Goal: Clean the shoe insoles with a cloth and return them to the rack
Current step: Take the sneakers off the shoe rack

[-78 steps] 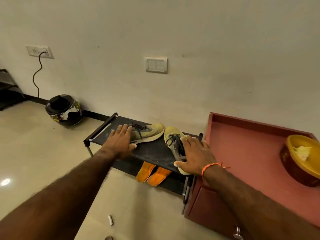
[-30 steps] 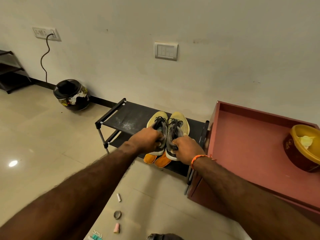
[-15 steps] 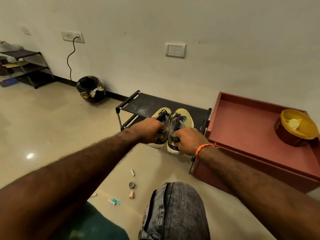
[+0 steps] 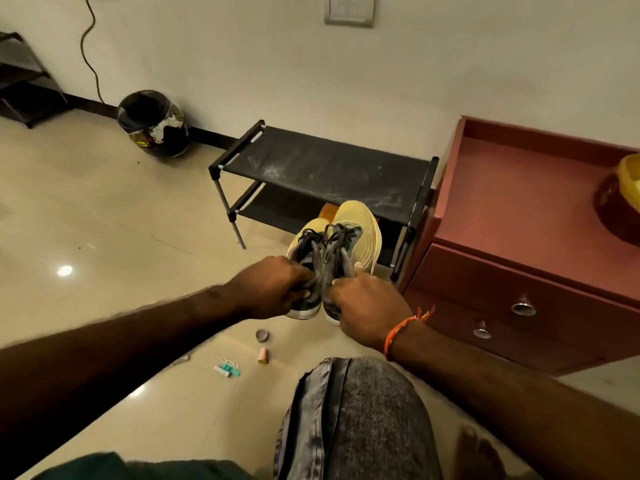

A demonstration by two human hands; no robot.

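Note:
Two yellow sneakers with grey laces hang side by side in the air in front of the black two-shelf shoe rack (image 4: 322, 168). My left hand (image 4: 273, 289) grips the heel of the left sneaker (image 4: 306, 242). My right hand (image 4: 363, 303) grips the heel of the right sneaker (image 4: 360, 223). The rack's dusty top shelf is bare. An orange insole (image 4: 325, 212) peeks out on the lower shelf behind the shoes. No cloth is visible.
A red drawer cabinet (image 4: 526, 244) stands right of the rack, with a yellow-lined bowl (image 4: 620, 202) on top. A dark helmet (image 4: 154, 124) lies on the floor by the wall. Small bits (image 4: 261, 355) are scattered on the tiles. My knee (image 4: 356, 420) is raised below.
Both hands went from resting on the shoes to gripping their heels, then lifted the pair off the top shelf and drew it toward me. The view dropped lower.

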